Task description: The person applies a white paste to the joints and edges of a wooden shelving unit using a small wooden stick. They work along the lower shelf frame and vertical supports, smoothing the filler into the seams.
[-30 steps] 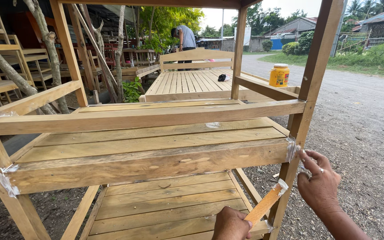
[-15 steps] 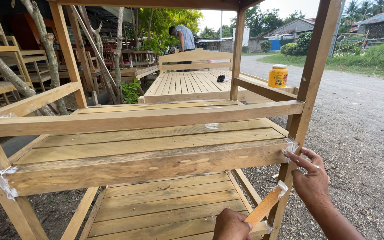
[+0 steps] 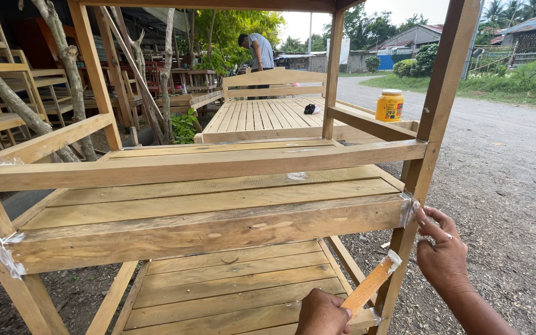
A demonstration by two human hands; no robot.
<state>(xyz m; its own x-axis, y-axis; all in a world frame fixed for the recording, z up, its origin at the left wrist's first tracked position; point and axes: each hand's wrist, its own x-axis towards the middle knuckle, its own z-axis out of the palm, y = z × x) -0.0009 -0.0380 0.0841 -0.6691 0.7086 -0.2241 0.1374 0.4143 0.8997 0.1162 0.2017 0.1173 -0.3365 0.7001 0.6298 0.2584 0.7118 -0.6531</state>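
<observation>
I stand at the front of a bare wooden shelf frame [image 3: 206, 229] with slatted decks. My right hand [image 3: 445, 257] rests its fingertips against the front right post [image 3: 432, 124], at the clear tape [image 3: 408, 208] wrapped round the joint with the front rail. Lower down, my left hand [image 3: 321, 313] grips a flat wooden stick [image 3: 367, 285] that slants up toward the post; its upper end is white-tipped. More tape [image 3: 7, 257] wraps the front left joint.
Behind the frame stands a slatted wooden bed [image 3: 268, 118] with a yellow jar [image 3: 389, 105] and a small black object [image 3: 309, 109] on it. A person [image 3: 259, 49] bends over at the back. Wooden chairs [image 3: 7, 93] crowd the left; a gravel road [image 3: 504, 174] runs right.
My right hand's fingers shift slightly at the taped corner of the post. The left hand and its stick stay where they were.
</observation>
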